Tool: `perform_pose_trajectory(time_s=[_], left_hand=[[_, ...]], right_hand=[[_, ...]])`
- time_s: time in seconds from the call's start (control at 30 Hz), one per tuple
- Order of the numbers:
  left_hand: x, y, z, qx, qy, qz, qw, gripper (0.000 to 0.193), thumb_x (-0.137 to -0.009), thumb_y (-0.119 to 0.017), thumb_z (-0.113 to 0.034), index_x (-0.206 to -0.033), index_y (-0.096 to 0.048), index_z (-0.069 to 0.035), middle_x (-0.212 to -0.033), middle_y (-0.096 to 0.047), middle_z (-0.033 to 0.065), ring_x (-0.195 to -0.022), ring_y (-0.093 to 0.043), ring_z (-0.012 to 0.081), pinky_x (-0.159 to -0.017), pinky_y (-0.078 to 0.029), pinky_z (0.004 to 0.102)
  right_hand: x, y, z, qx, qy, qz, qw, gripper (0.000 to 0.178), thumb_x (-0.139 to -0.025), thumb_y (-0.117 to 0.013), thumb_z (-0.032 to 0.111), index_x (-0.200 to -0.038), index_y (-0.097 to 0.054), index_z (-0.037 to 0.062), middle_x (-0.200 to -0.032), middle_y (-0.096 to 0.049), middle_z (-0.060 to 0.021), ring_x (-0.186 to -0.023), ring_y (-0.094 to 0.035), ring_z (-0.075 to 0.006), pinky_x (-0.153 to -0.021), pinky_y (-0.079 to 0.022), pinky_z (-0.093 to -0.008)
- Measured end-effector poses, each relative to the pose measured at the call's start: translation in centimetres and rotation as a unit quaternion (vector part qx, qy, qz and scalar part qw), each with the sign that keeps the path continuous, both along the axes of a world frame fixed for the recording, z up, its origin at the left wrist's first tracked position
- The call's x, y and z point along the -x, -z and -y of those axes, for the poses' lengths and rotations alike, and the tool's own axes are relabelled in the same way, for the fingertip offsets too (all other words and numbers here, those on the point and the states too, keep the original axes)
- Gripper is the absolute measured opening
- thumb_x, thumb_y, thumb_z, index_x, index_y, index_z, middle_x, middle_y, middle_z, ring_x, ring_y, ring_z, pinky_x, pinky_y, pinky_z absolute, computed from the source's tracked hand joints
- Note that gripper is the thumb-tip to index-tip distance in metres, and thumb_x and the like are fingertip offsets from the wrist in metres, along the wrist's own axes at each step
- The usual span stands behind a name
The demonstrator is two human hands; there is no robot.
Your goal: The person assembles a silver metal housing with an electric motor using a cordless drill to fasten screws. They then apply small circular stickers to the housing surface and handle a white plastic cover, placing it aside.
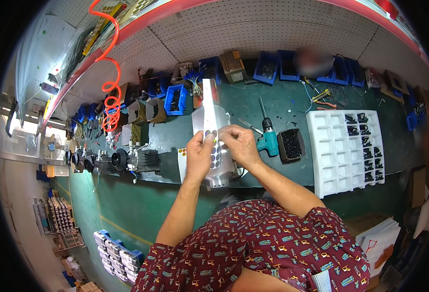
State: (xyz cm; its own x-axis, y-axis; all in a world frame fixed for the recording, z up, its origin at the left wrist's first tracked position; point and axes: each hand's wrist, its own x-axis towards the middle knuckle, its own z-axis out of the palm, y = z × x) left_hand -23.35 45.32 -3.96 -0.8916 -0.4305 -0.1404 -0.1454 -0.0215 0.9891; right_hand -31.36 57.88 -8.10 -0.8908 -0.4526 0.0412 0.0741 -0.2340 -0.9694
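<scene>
My left hand point(200, 153) grips a sheet of round stickers point(214, 159) by its left side, thumb on top. Dark dots run down the sheet's lower part, and its white upper part point(208, 102) stretches away from me. Against the sheet's right edge, my right hand point(241, 146) has thumb and forefinger pinched together; what lies between the fingertips is too small to make out. Under the sheet is a see-through plastic housing point(220, 179) at the bench's near edge. Left of my left hand lies a small card with orange and dark dots point(182, 153).
To the right are a teal power drill point(269, 141), a box of small black parts point(291, 145) and a white foam tray point(323, 160) partly filled with black parts. Finned metal motor units point(146, 159) stand left. Blue bins point(175, 100) line the back; a red coiled hose point(111, 87) hangs left.
</scene>
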Motion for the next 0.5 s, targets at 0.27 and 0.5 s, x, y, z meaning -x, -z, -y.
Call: perform_pose_trajectory(time_s=[0.27,0.5], left_hand=[[0.9,1.5,-0.9,0.000,0.000,-0.027,1.000,0.017,-0.103,-0.058,-0.013,-0.113,-0.064,-0.002,-0.092,-0.068,0.0038,-0.074,-0.059,0.0061,-0.065,-0.050,0.0219],[0.5,-0.7,-2.3,0.264,0.020,0.012,0.964,0.041,-0.096,-0.049,0.001,-0.136,-0.058,0.001,-0.120,-0.069,0.0176,-0.109,-0.067,0.0218,-0.096,-0.052,0.0333]], right_hand=[[0.6,0.6,-0.5,-0.037,0.017,0.072,0.997,0.018,-0.091,-0.068,0.012,-0.093,-0.071,-0.0052,-0.077,-0.069,-0.0049,-0.066,-0.064,-0.0089,-0.060,-0.053,-0.0247],[0.8,0.5,-0.7,-0.042,0.080,0.106,0.990,0.021,-0.091,-0.067,0.013,-0.091,-0.070,-0.0079,-0.072,-0.070,-0.0074,-0.059,-0.065,-0.0106,-0.056,-0.053,-0.0270]])
